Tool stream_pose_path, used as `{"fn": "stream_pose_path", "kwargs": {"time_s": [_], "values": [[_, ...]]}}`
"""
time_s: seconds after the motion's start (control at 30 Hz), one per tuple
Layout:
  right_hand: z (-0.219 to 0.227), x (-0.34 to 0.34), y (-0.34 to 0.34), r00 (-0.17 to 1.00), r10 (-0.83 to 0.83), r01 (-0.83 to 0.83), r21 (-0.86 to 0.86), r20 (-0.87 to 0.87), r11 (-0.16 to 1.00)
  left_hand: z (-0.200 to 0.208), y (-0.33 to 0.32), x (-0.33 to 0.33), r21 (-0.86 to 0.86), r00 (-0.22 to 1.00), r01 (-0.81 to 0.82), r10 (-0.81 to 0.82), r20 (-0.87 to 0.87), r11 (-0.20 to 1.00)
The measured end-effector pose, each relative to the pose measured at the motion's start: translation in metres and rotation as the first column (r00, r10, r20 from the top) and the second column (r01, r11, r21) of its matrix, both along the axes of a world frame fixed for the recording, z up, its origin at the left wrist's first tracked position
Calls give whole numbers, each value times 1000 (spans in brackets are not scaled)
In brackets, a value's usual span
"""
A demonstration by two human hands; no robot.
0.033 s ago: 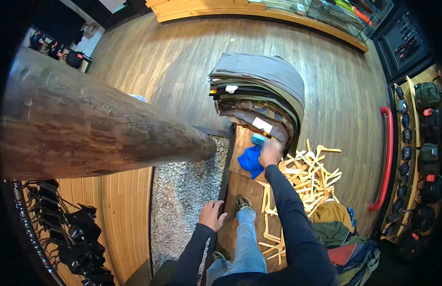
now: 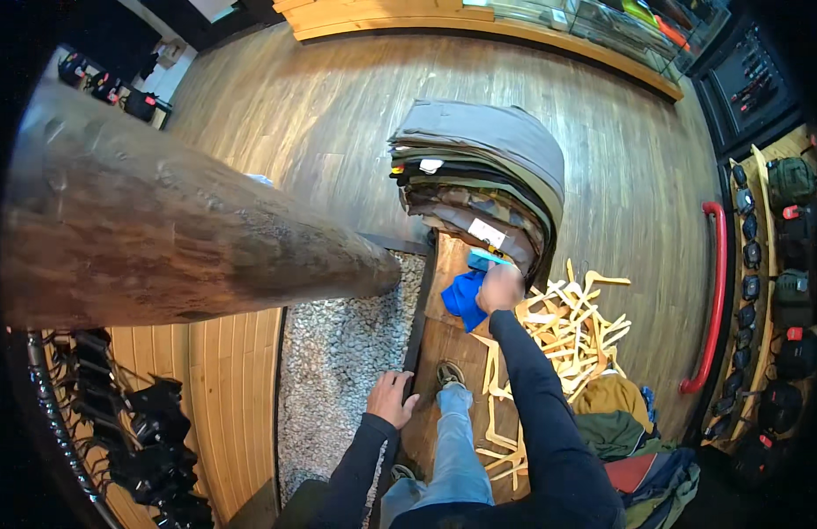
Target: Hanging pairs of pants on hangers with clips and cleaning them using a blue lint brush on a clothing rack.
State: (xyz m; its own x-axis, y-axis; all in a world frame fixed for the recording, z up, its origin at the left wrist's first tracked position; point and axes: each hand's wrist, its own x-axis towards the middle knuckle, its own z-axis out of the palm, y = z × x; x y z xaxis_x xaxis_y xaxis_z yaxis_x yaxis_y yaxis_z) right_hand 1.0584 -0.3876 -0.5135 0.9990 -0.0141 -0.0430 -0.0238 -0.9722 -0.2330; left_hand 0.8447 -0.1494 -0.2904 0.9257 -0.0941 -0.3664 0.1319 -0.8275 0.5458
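Observation:
My right hand (image 2: 501, 289), smeared by motion, is over the low wooden platform at the near end of a stack of folded trousers. Its fingers cannot be made out. Bright blue cloth (image 2: 464, 300) lies crumpled right beside it, and a small light-blue item (image 2: 484, 258) shows just beyond the fingers; whether I hold either is unclear. The folded trousers (image 2: 479, 128) are grey, olive, black and camouflage, with a white tag (image 2: 488, 233) on the near side. My left hand (image 2: 391, 398) rests with fingers extended by the dark edge of the pebble bed, holding nothing.
Loose wooden hangers (image 2: 576, 326) are heaped right of my right forearm. Piled garments (image 2: 616, 401) lie nearer. A thick log post (image 2: 197, 229) slants in from the left above the pebble bed (image 2: 329, 379). Black hangers (image 2: 144, 432) hang at lower left; a red bar (image 2: 715, 295) stands right.
My right hand has shifted slightly toward me, and more of the light-blue item shows beyond its fingers. My left hand stays in place.

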Motion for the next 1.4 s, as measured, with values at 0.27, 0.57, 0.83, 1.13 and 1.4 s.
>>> {"fn": "stream_pose_path", "kwargs": {"time_s": [0.27, 0.57, 0.83, 1.13, 1.4], "values": [[77, -119, 69, 866, 460, -314, 500, -198, 807, 9, 22, -61, -34, 993, -120, 121, 19, 992], [195, -296, 204, 380, 925, -761, 567, -2, 314, 126, 71, -205, 198, 802, -597, 579, 145, 778], [385, -455, 337, 9, 918, -708, 651, 396, -274, 184, 104, -444, 88, 418, -880, 671, 613, 467], [535, -711, 402, -279, 706, -562, 486, 651, -670, 321, 95, -664, 164, 89, -984, 614, 784, -67], [573, -839, 410, -415, 643, -382, 518, 644, -766, 394, 62, -775, 162, -29, -897, 420, 907, -412]]}}
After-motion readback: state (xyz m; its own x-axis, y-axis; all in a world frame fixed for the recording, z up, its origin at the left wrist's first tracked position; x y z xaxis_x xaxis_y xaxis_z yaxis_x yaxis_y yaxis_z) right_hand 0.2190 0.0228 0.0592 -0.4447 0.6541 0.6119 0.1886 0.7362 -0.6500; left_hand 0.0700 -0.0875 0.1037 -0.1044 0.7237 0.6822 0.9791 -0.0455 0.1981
